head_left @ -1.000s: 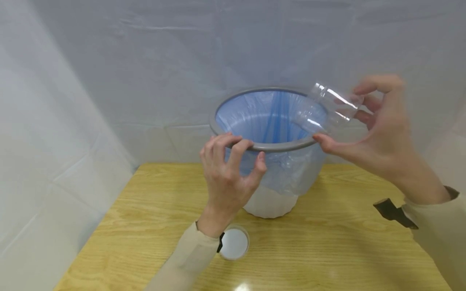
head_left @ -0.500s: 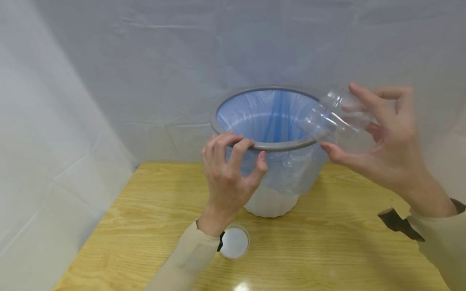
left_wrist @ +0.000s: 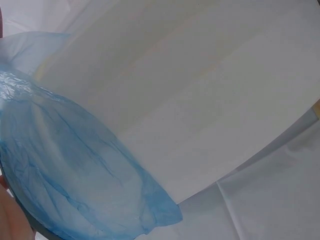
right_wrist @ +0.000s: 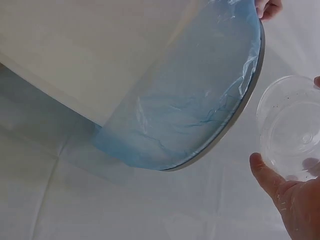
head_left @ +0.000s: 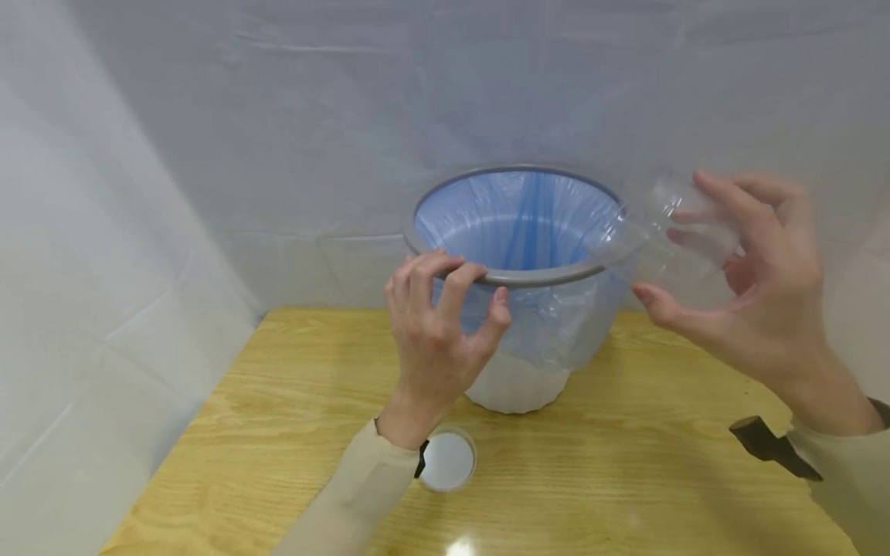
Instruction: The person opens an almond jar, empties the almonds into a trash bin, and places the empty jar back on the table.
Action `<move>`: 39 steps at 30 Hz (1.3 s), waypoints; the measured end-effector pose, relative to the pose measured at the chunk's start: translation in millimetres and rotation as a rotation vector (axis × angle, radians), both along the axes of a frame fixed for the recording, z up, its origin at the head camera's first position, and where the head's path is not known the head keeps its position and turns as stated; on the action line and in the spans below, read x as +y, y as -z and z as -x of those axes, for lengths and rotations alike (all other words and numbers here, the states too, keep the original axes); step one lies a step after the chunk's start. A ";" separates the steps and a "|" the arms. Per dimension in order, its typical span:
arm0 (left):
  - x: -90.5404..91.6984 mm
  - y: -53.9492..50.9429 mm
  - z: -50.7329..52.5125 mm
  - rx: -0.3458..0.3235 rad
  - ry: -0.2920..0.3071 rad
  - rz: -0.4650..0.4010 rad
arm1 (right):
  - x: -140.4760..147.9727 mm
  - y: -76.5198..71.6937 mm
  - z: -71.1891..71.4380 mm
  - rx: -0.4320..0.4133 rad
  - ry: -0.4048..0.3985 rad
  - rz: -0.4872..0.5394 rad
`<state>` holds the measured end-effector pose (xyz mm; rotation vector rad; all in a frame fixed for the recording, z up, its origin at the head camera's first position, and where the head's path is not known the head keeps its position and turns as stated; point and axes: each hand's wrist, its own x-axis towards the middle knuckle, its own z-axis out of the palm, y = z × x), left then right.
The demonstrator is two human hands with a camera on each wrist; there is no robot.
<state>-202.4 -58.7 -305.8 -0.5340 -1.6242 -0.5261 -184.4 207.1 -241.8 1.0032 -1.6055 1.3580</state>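
A white trash bin (head_left: pixel 518 390) stands upright on the table, lined with a blue plastic bag (head_left: pixel 556 324) that folds down outside its grey rim (head_left: pixel 542 278). With fingers curled over the front of that rim, my left hand (head_left: pixel 436 328) grips the bin. My right hand (head_left: pixel 772 286) holds a clear plastic jar (head_left: pixel 657 224) at the bin's right side, tilted with its mouth towards the opening. The jar looks blurred in the head view. A few dark specks show on the jar (right_wrist: pixel 287 117) in the right wrist view. The bottom of the bin's inside is hidden.
Near my left wrist, a round white lid-like disc (head_left: pixel 448 461) with a pale rim lies on the wooden table (head_left: pixel 626 463). Pale sheeting (head_left: pixel 313 154) hangs behind the table and along its left.
My right hand has drawn the jar to the right and slightly down, away from over the bin's opening. The left hand stays on the rim.
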 end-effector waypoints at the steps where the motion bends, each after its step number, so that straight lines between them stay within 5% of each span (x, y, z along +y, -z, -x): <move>1: 0.1 0.2 0.2 -0.001 -0.001 -0.001 | 1.0 1.5 0.5 -0.002 -0.035 0.012; 6: 0.5 1.0 0.8 -0.006 -0.001 0.000 | 6.3 10.5 0.0 -0.063 -0.263 0.128; 10: 0.8 1.3 1.0 -0.009 0.000 0.001 | 9.1 15.1 -2.3 -0.112 -0.354 0.219; 16: 0.8 1.8 0.8 -0.011 -0.002 0.002 | 14.3 22.0 -3.2 -0.161 -0.341 0.207; 23: -0.4 2.2 -0.3 -0.010 0.001 0.004 | 24.6 31.9 -7.2 -0.189 -0.183 -0.007; 32: -1.9 2.1 -0.9 -0.005 0.000 0.008 | 24.0 37.1 -2.8 -0.144 -0.351 0.088; 39: -1.6 2.1 -1.2 0.002 -0.001 0.006 | 27.3 44.5 -6.8 -0.129 -0.365 0.182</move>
